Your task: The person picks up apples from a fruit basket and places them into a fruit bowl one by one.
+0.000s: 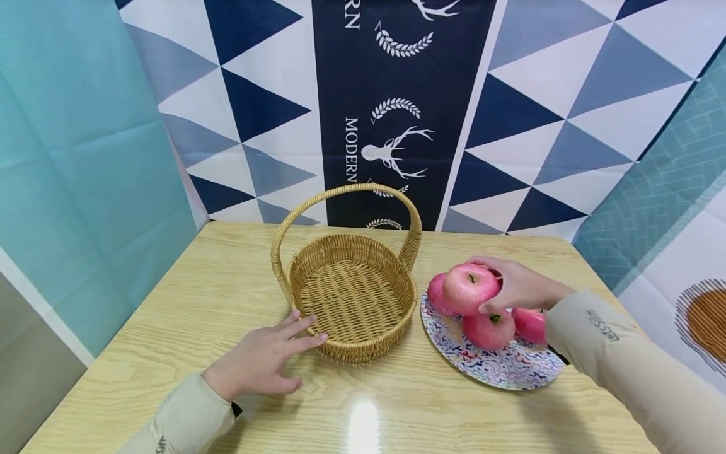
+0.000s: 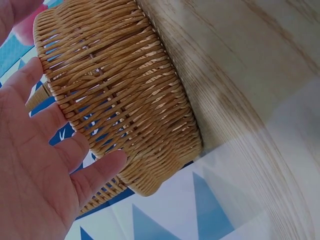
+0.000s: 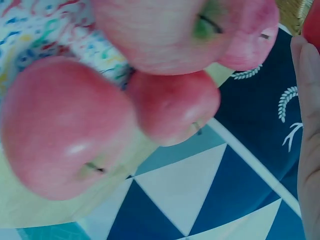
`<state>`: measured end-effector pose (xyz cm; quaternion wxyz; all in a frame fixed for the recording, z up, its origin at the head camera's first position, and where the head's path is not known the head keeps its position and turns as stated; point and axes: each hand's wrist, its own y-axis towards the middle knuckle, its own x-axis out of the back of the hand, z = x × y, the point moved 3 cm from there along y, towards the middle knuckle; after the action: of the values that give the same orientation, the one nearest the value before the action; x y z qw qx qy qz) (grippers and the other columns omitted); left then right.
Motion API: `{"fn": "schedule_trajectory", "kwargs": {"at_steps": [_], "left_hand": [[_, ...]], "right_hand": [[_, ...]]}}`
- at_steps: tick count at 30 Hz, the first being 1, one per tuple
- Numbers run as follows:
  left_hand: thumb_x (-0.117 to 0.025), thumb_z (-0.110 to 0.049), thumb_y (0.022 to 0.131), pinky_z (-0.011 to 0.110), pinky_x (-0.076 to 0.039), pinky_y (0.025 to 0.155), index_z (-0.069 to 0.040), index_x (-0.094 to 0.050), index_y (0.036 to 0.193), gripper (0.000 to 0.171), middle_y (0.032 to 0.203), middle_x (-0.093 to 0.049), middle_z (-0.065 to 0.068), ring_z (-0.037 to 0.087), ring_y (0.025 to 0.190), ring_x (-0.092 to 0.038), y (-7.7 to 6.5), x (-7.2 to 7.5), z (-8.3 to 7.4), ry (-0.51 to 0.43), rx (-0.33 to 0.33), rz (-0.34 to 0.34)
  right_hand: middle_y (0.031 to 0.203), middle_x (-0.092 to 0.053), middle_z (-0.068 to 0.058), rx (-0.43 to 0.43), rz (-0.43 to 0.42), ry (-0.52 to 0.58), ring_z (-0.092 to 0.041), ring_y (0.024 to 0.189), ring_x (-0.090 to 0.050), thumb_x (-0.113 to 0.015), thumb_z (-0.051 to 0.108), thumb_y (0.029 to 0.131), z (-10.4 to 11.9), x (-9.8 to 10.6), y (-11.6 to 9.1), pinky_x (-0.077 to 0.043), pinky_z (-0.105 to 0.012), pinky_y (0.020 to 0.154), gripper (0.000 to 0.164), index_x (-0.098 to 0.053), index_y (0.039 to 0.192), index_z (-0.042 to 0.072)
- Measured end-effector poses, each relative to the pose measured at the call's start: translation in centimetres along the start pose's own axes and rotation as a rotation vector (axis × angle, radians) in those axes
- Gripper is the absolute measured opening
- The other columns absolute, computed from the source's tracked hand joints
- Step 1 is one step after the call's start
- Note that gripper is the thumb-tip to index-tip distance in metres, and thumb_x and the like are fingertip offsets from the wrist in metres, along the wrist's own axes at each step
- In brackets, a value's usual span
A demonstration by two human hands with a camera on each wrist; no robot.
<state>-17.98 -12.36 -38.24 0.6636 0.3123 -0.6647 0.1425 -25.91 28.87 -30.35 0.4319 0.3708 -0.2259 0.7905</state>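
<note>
My right hand [image 1: 513, 287] grips a pink apple [image 1: 471, 287], fingers round its far side and thumb at its near side, over the other apples on a patterned plate [image 1: 510, 375]. In the right wrist view, the hand [image 3: 310, 135] shows at the right edge, with only a sliver of the held apple [image 3: 313, 25] visible. A round wicker basket [image 1: 351, 302] with a tall handle stands left of the plate, nothing inside. My left hand [image 1: 263, 360] is at its near left rim, fingers spread and fairly straight. The left wrist view has these fingers against the woven side [image 2: 120, 90].
More pink apples lie on the plate, including a front one [image 1: 489, 331] and one at the right [image 1: 530, 325], partly hidden by the right sleeve. The wooden table [image 1: 420, 416] ends at a patterned cloth backdrop [image 1: 272, 107]. The basket's handle [image 1: 340, 189] arches above its bowl.
</note>
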Motion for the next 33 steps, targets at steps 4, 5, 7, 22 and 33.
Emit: {"fn": "schedule_trajectory", "kwargs": {"at_steps": [4,5,7,22,33], "left_hand": [[-0.073,-0.031,0.075,0.050,-0.053,0.080,-0.015,-0.053,0.138,0.068,0.144,-0.044,0.018,0.049,0.123,-0.046,0.0,0.1,0.0,-0.005,0.000,-0.002],[-0.073,-0.031,0.075,0.049,-0.053,0.080,-0.015,-0.053,0.138,0.068,0.144,-0.044,0.018,0.049,0.122,-0.046,0.0,0.0,0.0,-0.006,-0.002,-0.004],[-0.073,-0.031,0.075,0.049,-0.053,0.080,-0.014,-0.053,0.138,0.068,0.144,-0.044,0.019,0.049,0.123,-0.046,-0.1,0.0,0.1,-0.005,-0.005,-0.010],[-0.073,-0.030,0.075,0.046,-0.055,0.073,-0.014,-0.053,0.138,0.068,0.142,-0.045,0.021,0.050,0.121,-0.046,-0.1,0.0,0.2,-0.012,-0.005,-0.029],[-0.074,-0.032,0.075,0.049,-0.054,0.077,-0.014,-0.053,0.138,0.068,0.142,-0.045,0.020,0.050,0.121,-0.046,0.1,0.0,0.1,0.014,-0.018,-0.023]], "right_hand": [[0.119,-0.057,-0.013,0.004,0.011,0.054,-0.026,0.104,-0.054,-0.078,0.029,0.067,-0.9,-0.3,-1.3,-0.053,-0.032,0.076,0.084,-0.043,0.137,0.001],[0.120,-0.057,-0.013,0.007,0.011,0.065,-0.023,0.104,-0.054,-0.078,0.027,0.067,-1.1,-0.3,-1.6,-0.053,-0.031,0.076,0.084,-0.042,0.138,0.000],[0.122,-0.055,-0.015,0.018,0.013,0.086,-0.016,0.104,-0.054,-0.077,0.024,0.067,-1.3,-0.2,-2.3,-0.053,-0.030,0.077,0.086,-0.039,0.140,-0.002],[0.112,-0.058,0.015,0.100,-0.063,0.102,-0.005,0.095,-0.056,-0.073,0.007,0.067,-4.3,-0.1,-8.0,-0.053,-0.027,0.070,0.072,-0.047,0.127,0.037],[0.112,-0.055,0.016,0.121,-0.160,-0.069,0.002,0.094,-0.053,-0.082,0.008,0.059,-6.0,-2.3,-10.7,-0.049,-0.020,0.072,0.085,-0.043,0.134,0.003]]}}
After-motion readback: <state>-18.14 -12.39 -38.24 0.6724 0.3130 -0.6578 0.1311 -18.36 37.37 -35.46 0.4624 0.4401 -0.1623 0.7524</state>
